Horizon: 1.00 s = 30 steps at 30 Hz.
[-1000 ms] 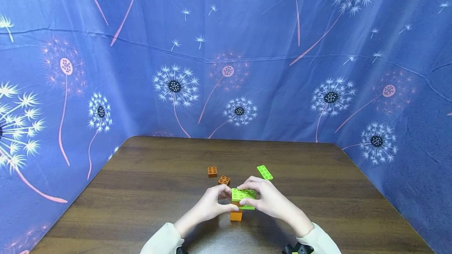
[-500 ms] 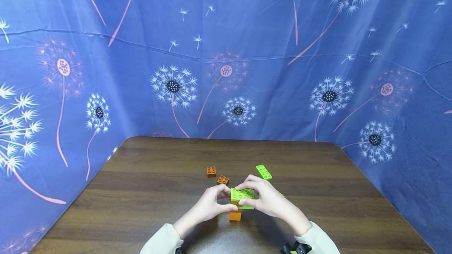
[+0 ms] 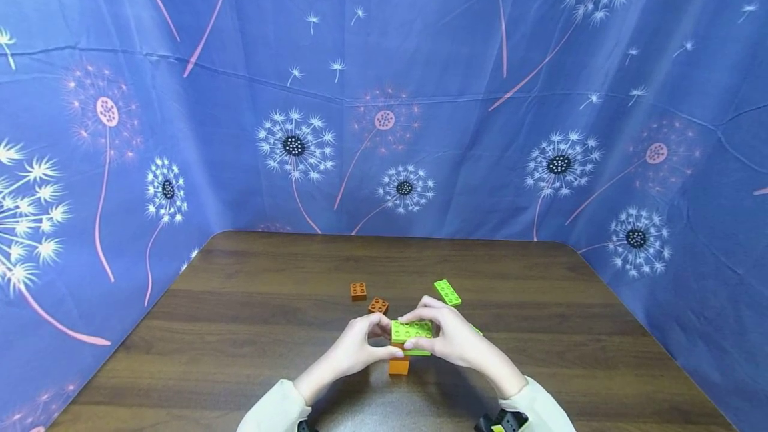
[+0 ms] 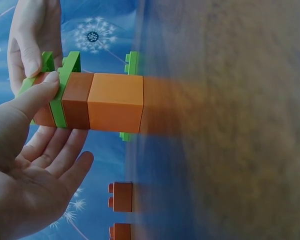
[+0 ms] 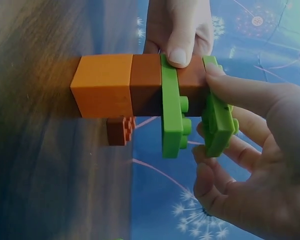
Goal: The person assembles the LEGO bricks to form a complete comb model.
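Head view: upright stack of orange, brown and lime-green plastic bricks (image 3: 399, 368) on the dark wooden table (image 3: 252, 285), well short of its far edge. My left hand (image 3: 360, 345) grips its upper part, thumb against fingers; my right hand (image 3: 451, 334) pinches the rectangular lime-green plastic top plate (image 3: 411, 331).

Left wrist: upper square brown plastic block (image 4: 44, 117) offers flat sides, the surest hold.

Right wrist: bricks judged light, stiff, hardly fragile. No containers seen.

The bricks (image 5: 146, 86) are smooth plastic, the table (image 3: 240, 312) seemingly glossy wood.
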Each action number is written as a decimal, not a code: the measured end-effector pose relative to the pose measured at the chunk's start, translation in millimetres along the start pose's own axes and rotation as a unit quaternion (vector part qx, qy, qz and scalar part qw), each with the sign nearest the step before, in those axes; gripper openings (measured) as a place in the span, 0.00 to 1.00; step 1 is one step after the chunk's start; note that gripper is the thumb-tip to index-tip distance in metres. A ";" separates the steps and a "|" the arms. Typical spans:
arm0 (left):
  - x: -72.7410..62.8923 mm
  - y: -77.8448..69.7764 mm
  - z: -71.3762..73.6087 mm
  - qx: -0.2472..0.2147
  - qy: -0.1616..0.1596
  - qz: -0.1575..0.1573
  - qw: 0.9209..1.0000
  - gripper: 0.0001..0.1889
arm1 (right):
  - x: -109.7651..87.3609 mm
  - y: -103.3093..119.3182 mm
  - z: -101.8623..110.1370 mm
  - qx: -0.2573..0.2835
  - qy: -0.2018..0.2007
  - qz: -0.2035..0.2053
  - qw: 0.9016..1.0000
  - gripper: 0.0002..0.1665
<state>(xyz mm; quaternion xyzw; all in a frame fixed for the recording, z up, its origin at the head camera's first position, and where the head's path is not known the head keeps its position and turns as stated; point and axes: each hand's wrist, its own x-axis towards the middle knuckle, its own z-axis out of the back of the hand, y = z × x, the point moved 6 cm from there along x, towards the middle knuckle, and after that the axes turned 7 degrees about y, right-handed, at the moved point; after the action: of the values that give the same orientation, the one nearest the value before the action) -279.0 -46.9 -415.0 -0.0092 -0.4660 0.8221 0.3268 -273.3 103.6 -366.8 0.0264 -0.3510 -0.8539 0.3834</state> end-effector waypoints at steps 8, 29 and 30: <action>2.2 1.1 2.7 -0.004 -0.002 0.012 1.000 0.15 | 3.1 -4.5 0.0 0.015 -0.017 -0.021 1.000 0.19; 0.6 3.5 -1.4 -0.020 0.003 0.003 1.000 0.15 | -5.3 -9.2 -8.1 -0.001 -0.054 0.017 0.998 0.17; 0.6 3.6 -1.4 -0.018 0.004 0.003 1.000 0.15 | -5.3 -9.3 -8.3 0.000 -0.055 0.021 0.998 0.16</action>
<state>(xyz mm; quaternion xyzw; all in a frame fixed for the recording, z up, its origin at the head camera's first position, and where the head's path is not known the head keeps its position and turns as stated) -280.9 -46.8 -418.3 -0.0198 -0.4799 0.8144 0.3257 -272.9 106.6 -380.0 -0.0273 -0.3721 -0.8459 0.3812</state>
